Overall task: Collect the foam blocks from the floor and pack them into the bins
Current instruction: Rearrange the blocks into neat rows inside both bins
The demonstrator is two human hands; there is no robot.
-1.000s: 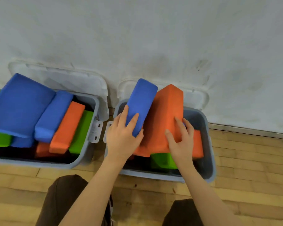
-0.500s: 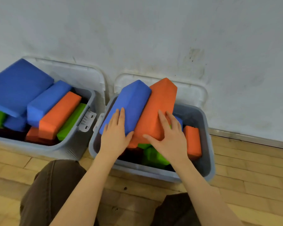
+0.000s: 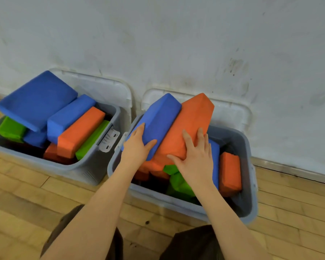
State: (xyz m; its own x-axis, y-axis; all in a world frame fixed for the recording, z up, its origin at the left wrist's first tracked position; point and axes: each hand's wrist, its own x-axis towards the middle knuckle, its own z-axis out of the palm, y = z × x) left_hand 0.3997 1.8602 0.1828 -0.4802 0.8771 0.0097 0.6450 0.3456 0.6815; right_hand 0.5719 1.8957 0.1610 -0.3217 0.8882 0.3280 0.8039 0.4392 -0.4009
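Over the last second the long blue foam block (image 3: 158, 122), gripped at its near end by the left hand (image 3: 137, 149), and the long orange foam block (image 3: 186, 132), pressed under the flat, spread fingers (image 3: 200, 137) of the right hand (image 3: 193, 158), have been tipped lower into the grey plastic bin on the right (image 3: 250, 186), though both are judged not yet seated.

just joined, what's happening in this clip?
A person is packing foam blocks into two grey bins by the wall. The left hand grips a blue block, and the right hand lies flat on a large orange block. Both blocks lean tilted in the right bin, sticking up above its rim. The left bin is already heaped.
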